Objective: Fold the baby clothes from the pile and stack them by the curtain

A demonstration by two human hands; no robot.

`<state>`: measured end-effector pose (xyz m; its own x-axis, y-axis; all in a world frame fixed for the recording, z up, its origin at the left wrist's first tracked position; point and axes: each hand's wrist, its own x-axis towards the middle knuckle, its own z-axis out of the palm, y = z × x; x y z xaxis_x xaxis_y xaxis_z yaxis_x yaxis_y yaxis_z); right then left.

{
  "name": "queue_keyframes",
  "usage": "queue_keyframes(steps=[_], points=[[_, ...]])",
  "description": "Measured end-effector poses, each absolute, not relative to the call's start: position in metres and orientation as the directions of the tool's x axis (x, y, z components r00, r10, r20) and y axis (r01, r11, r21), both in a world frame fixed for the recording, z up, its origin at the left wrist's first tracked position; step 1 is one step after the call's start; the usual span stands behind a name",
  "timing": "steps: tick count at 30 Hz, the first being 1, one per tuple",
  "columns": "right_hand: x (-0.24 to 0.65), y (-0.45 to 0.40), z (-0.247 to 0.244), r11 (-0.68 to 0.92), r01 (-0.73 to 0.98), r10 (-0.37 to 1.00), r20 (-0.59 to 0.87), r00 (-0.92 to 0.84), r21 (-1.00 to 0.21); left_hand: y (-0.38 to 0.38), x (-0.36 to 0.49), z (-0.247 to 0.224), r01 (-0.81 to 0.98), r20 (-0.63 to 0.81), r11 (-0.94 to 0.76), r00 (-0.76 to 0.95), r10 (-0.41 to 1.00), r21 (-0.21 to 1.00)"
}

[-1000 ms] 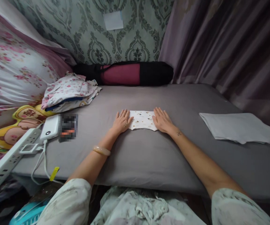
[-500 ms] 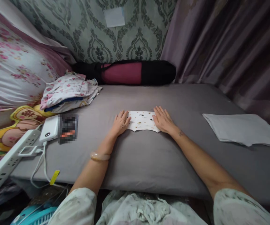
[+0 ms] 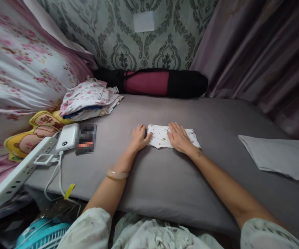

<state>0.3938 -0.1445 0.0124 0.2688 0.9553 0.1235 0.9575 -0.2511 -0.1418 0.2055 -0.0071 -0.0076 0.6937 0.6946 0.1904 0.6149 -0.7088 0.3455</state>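
A small folded white garment with a scattered print lies flat on the grey bed sheet in front of me. My left hand rests at its left edge, fingers stretched forward and the thumb on the cloth. Palm down, my right hand lies across the cloth right of its middle, with the fingers extended. A strip of the garment shows to the right of that hand, and the part under the palm is hidden. Neither hand grips anything.
A pile of folded clothes sits at the back left, near a black and maroon long bag. At left are a white power bank, a power strip and cables. Folded grey cloth lies at right.
My right hand has slid inward from the garment's right edge, so cloth now shows beyond it. My left hand stays at the left edge. The view has turned slightly left.
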Motion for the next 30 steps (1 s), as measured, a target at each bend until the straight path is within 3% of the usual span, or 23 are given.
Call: queue_keyframes(steps=[9, 19, 23, 30], points=[[0.378, -0.136, 0.014, -0.256, 0.958, 0.962, 0.068, 0.266, -0.125, -0.007, 0.205, -0.006, 0.574, 0.231, -0.722, 0.698, 0.678, 0.386], [0.350, -0.108, 0.005, -0.239, 0.964, 0.955, 0.150, 0.255, -0.116, 0.001, 0.207, -0.003, 0.557, 0.314, -0.647, 0.580, 0.752, 0.521], [0.351, -0.106, 0.009, -0.253, 0.961, 0.958, 0.111, 0.265, -0.114, 0.002, 0.207, -0.005, 0.558, 0.313, -0.638, 0.570, 0.759, 0.531], [0.318, -0.080, 0.018, -0.210, 0.956, 0.957, 0.157, 0.244, -0.206, 0.004, 0.205, -0.007, 0.554, 0.328, -0.621, 0.541, 0.775, 0.554]])
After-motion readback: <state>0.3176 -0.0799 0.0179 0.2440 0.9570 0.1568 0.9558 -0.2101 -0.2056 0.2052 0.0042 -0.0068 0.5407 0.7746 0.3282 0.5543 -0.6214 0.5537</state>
